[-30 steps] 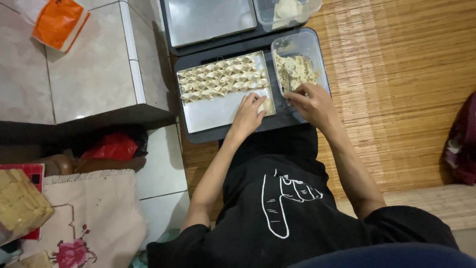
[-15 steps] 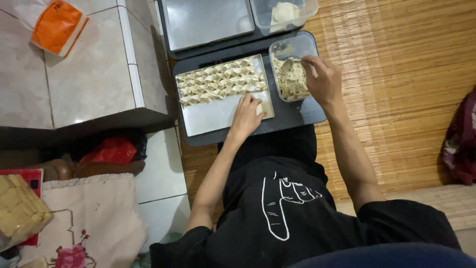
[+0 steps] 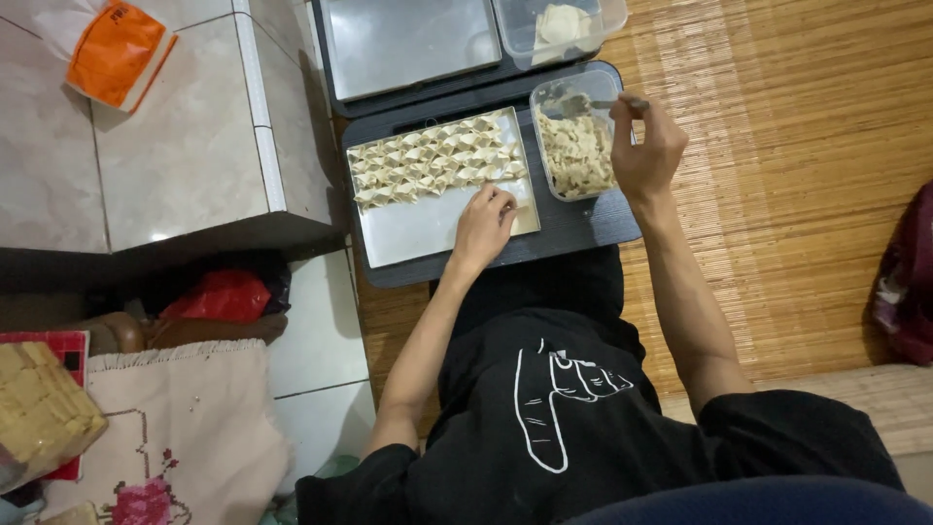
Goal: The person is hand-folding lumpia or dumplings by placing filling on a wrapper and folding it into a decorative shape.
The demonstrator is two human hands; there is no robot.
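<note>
1. Nearest, the left hand (image 3: 483, 222) rests on the near right part of the metal tray (image 3: 418, 228), fingers curled over a pale wrapper (image 3: 520, 206); how firmly it grips, I cannot tell.
2. The wrapper looks thin, soft and easily torn, best held flat by its edges.
3. Folded dumplings (image 3: 435, 158) fill the tray's far half in rows.
4. Right of the tray, the right hand (image 3: 643, 146) pinches a spoon (image 3: 595, 103) over the clear filling container (image 3: 575, 151).

Metal spoon (image 3: 595, 103) dipped into clear filling tub (image 3: 575, 146); pale wrapper (image 3: 520, 216) flat on steel tray (image 3: 428, 228) beside rows of folded dumplings (image 3: 434, 161).
</note>
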